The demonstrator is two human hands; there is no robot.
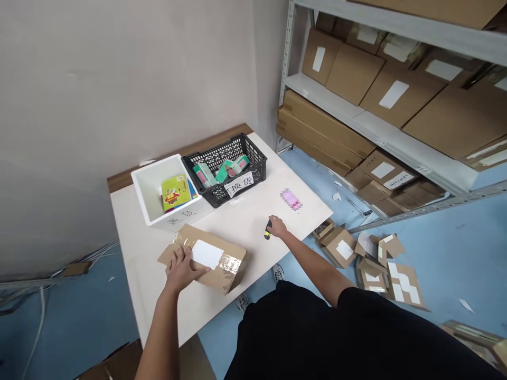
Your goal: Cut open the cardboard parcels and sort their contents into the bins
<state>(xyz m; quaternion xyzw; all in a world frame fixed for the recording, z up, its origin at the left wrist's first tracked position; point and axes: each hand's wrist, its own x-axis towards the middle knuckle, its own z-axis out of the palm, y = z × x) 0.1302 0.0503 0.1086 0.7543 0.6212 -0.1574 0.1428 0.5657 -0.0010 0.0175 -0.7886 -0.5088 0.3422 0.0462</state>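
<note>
In the head view, the left hand (182,272) is laid, fingers loosely spread, on a labelled, rectangular brown cardboard box (226,248), set on the white surface (253,211). A small black-and-yellow handheld tool (268,231) is grasped in the right hand (277,227), fingers curled. The box appears taped shut, with no cut yet visible; its contents cannot be told. Beyond it, a white rectangular bin (204,210) and a black plastic mesh crate (258,166) are placed side by side.
</note>
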